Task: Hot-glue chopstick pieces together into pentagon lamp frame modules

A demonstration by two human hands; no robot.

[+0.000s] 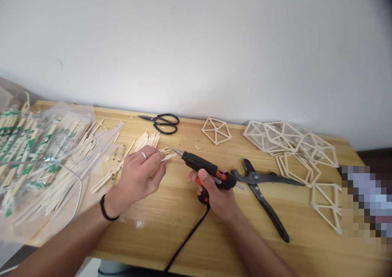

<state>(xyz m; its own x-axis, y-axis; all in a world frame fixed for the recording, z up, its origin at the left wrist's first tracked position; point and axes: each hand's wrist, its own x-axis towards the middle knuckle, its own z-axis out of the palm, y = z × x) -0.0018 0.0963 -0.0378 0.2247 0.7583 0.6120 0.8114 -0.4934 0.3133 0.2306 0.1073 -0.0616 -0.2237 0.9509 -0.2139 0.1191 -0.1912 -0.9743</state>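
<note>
Left hand (143,170) pinching a pale wooden stick (169,157) just left of the glue gun (197,162), right hand (218,192) wrapped round it, I'd do best to hold the stick's end steady beside the nozzle (178,151), dab sparingly and keep my pinch well back.

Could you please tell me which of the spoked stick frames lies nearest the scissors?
The spoked frame right of the scissors, lying by itself; the other clearly visible spoked frames are farther right.
</note>
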